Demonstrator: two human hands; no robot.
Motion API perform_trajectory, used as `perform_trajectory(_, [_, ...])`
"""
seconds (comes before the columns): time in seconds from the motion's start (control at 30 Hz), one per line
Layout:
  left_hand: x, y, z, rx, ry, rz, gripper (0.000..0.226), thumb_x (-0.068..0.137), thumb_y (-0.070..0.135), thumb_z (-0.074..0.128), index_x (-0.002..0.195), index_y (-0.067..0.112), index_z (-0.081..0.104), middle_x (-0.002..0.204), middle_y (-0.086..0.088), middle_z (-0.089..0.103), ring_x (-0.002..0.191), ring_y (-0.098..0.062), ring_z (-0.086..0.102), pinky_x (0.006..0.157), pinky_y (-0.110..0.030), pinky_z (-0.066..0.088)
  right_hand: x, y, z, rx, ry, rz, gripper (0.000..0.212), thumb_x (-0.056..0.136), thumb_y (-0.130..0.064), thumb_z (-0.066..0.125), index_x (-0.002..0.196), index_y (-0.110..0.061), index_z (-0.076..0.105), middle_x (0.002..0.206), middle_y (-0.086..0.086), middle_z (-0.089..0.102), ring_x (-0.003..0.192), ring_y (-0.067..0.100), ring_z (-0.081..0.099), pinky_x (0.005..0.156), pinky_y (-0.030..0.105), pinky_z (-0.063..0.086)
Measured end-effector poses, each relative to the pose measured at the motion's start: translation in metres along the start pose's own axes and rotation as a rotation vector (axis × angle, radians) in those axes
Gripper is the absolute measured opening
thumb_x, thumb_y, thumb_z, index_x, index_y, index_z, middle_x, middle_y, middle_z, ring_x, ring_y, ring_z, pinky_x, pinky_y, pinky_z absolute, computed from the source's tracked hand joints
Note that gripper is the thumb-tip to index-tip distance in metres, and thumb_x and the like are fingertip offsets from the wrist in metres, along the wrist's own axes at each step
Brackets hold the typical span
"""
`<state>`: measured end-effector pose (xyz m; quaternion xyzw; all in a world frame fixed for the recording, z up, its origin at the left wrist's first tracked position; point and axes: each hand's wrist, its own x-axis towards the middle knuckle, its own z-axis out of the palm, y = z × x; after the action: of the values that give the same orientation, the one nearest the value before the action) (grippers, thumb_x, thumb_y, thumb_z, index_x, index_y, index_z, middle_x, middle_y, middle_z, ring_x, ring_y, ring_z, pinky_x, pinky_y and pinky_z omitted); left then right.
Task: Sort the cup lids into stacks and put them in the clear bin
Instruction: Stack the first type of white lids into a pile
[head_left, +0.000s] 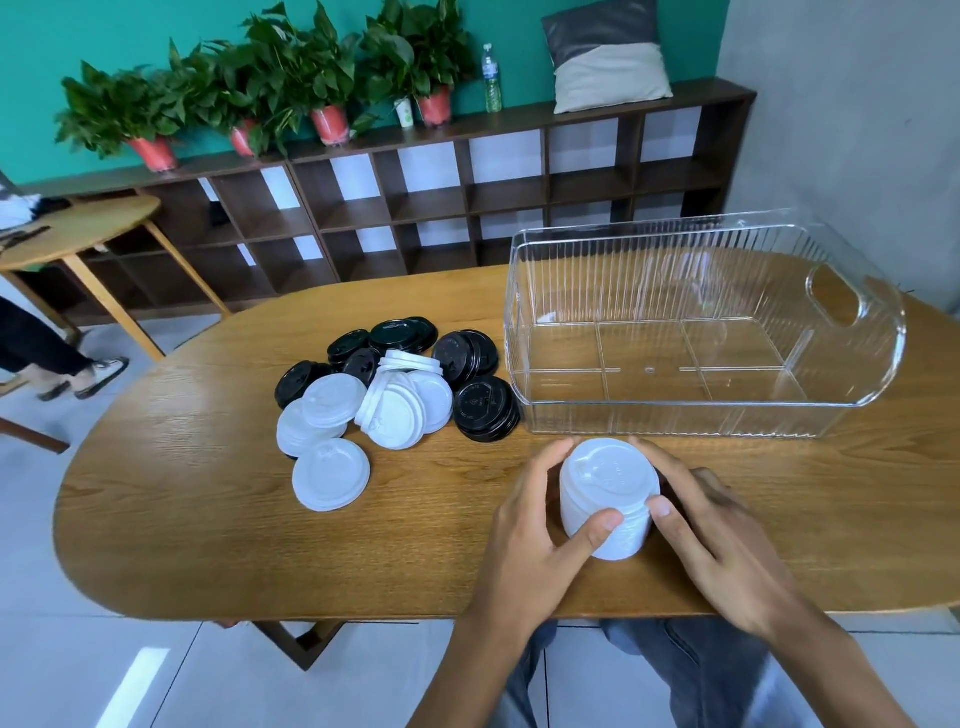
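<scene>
From the head view, both hands meet around a white lid stack that stands on the wooden table just in front of the clear bin. The left hand curls round the stack's left side with its thumb pressed on the near wall; the right hand wraps the right side, thumb near the top rim. So each hand holds the stack, a grip no wider than the lids themselves, probably to square the lids up so they nest straight before being lifted.

The stack sits close to the bin's near wall, which would keep the carry short. The bin holds nothing that I can see; its dividers show through the clear floor.

To the left, well apart from the hands, lies the unsorted pile: loose white lids at the front, black lids behind and to the right, several leaning on one another. By my judgement the sorting is at an early stage, with no black stack started yet
</scene>
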<state>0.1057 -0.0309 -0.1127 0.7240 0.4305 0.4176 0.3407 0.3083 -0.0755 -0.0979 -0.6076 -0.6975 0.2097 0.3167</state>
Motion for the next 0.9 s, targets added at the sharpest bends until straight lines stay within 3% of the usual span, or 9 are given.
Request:
perform_trajectory(0.13, [-0.002, 0.006, 0.001, 0.083, -0.042, 0.023, 0.065, 0.095, 0.065, 0.056, 0.152, 0.044, 0.033, 0.153, 0.03, 0.041, 0.142, 0.007, 0.038, 0.113, -0.013, 0.03, -0.001, 0.003, 0.0, 0.015, 0.006, -0.003, 0.054, 0.095, -0.07, 0.02, 0.147, -0.058, 0.026, 0.125, -0.039, 0.052, 0.115, 0.0, 0.049, 0.098, 0.036, 0.04])
perform_trajectory(0.27, [-0.005, 0.003, -0.013, 0.111, -0.04, 0.034, 0.063, 0.101, 0.064, 0.042, 0.156, 0.035, 0.033, 0.159, 0.022, 0.039, 0.144, 0.003, 0.038, 0.119, -0.027, 0.033, -0.001, 0.003, 0.0, 0.047, 0.006, 0.016, 0.056, 0.091, -0.076, 0.024, 0.145, -0.061, 0.026, 0.123, -0.039, 0.053, 0.118, -0.001, 0.048, 0.096, 0.032, 0.039])
perform_trajectory(0.4, [-0.004, -0.014, -0.066, 0.181, 0.289, 0.005, 0.047, 0.1, 0.051, 0.047, 0.137, 0.022, 0.056, 0.135, 0.013, 0.061, 0.124, -0.004, 0.057, 0.106, -0.044, 0.047, 0.0, 0.004, -0.001, 0.072, 0.012, 0.025, 0.056, 0.092, -0.073, 0.028, 0.145, -0.059, 0.029, 0.129, -0.038, 0.052, 0.124, -0.001, 0.046, 0.099, 0.032, 0.039])
perform_trajectory(0.53, [-0.003, -0.04, -0.129, 0.498, 0.604, -0.155, 0.053, 0.084, 0.029, 0.063, 0.134, 0.012, 0.056, 0.131, -0.005, 0.06, 0.123, -0.027, 0.052, 0.104, -0.051, 0.039, 0.0, 0.003, -0.001, 0.078, 0.019, 0.032, 0.053, 0.092, -0.07, 0.03, 0.144, -0.06, 0.03, 0.131, -0.038, 0.05, 0.126, -0.004, 0.044, 0.101, 0.031, 0.037])
perform_trajectory(0.67, [-0.005, -0.052, -0.145, 0.659, 0.559, -0.305, 0.072, 0.076, 0.01, 0.078, 0.142, 0.009, 0.049, 0.135, -0.015, 0.057, 0.127, -0.041, 0.051, 0.101, -0.06, 0.041, 0.0, 0.003, 0.0, 0.067, 0.033, 0.022, 0.05, 0.092, -0.07, 0.03, 0.141, -0.064, 0.029, 0.126, -0.041, 0.051, 0.123, -0.007, 0.044, 0.097, 0.028, 0.037])
perform_trajectory(0.9, [-0.004, -0.06, -0.144, 0.704, 0.495, -0.354, 0.081, 0.074, 0.015, 0.08, 0.147, 0.019, 0.044, 0.141, -0.012, 0.054, 0.13, -0.039, 0.048, 0.104, -0.059, 0.039, -0.001, 0.005, 0.0, 0.081, 0.031, 0.033, 0.051, 0.091, -0.068, 0.032, 0.141, -0.06, 0.033, 0.124, -0.036, 0.055, 0.122, -0.004, 0.046, 0.099, 0.029, 0.037])
